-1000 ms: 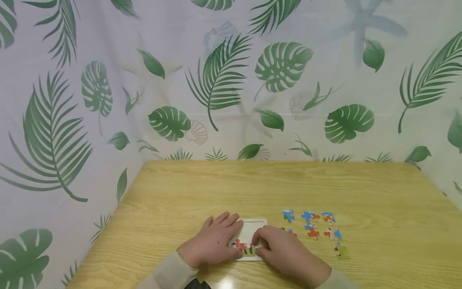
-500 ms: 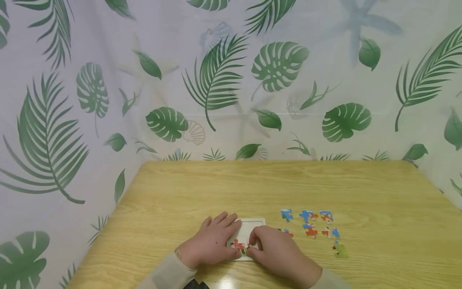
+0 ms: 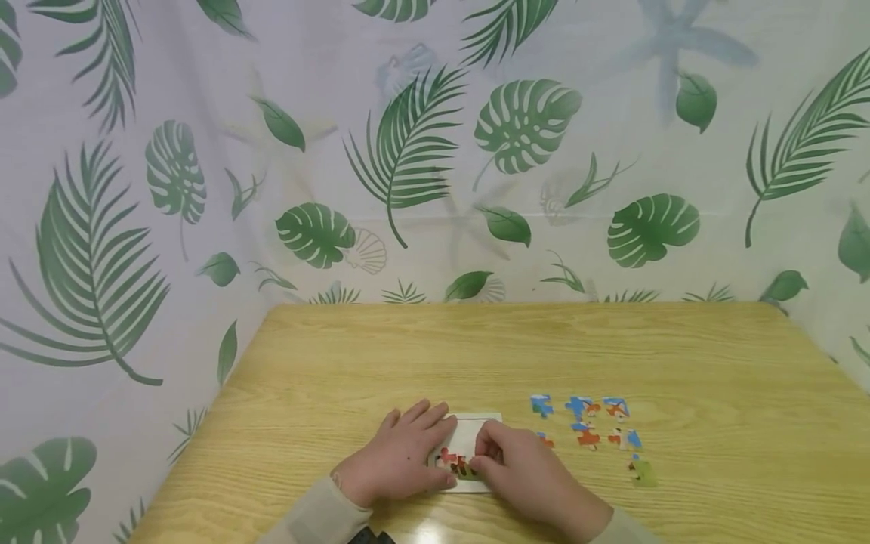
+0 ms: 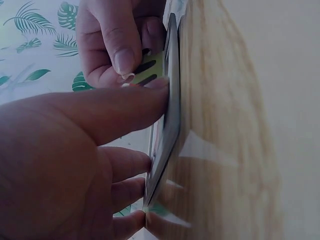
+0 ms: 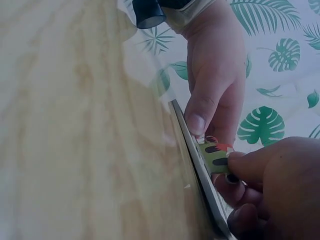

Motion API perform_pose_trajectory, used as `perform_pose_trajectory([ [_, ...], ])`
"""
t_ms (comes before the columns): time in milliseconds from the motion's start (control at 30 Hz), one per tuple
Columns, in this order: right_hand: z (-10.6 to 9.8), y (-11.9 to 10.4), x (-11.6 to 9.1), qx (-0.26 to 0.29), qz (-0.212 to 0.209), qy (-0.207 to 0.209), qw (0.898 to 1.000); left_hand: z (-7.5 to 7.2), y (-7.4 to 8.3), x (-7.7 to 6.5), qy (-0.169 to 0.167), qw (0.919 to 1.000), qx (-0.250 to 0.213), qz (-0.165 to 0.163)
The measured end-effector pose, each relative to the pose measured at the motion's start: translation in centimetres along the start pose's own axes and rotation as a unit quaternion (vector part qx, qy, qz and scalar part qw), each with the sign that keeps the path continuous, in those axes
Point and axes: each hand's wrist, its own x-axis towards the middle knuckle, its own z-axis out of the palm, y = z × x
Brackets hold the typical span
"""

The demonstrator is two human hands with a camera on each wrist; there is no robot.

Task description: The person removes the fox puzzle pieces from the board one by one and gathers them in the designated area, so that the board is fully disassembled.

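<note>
My left hand [image 3: 401, 457] lies with its fingers spread over the left side of a small white puzzle tray [image 3: 467, 434], thumb near the lower edge. My right hand [image 3: 530, 468] is over the tray's right side, pinching a green jigsaw piece with dark stripes and a bit of red [image 5: 215, 156] between thumb and fingers. In the right wrist view that piece stands out at an angle from the tray's face. A red jigsaw piece [image 3: 445, 457] lies in the tray's lower left part, between the hands. The left thumb [image 4: 145, 102] reaches close to the pinched piece in the left wrist view.
Loose jigsaw pieces lie right of the tray: blue ones [image 3: 541, 405], fox-coloured ones [image 3: 587, 437] and a green one [image 3: 642, 471]. One red piece [image 3: 545, 440] is partly behind the right hand. Leaf-printed cloth [image 3: 435, 151] hangs behind the wooden table [image 3: 381, 355].
My right hand has shifted slightly left and then a little back to the right, still with the striped jigsaw piece. The left hand stays on the tray.
</note>
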Motion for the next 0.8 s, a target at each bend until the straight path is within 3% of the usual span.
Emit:
perform_pose_trajectory([
  [333,-1.7,1.6,-1.3,0.040,0.012,0.041,0.998,0.0,-0.2,-0.1,-0.002,0.9997,0.024,0.004],
  [800,-5.5,5.0,-4.6,0.015,0.049,0.086,0.995,0.1,-0.4,-0.1,0.001,0.9986,0.051,0.015],
])
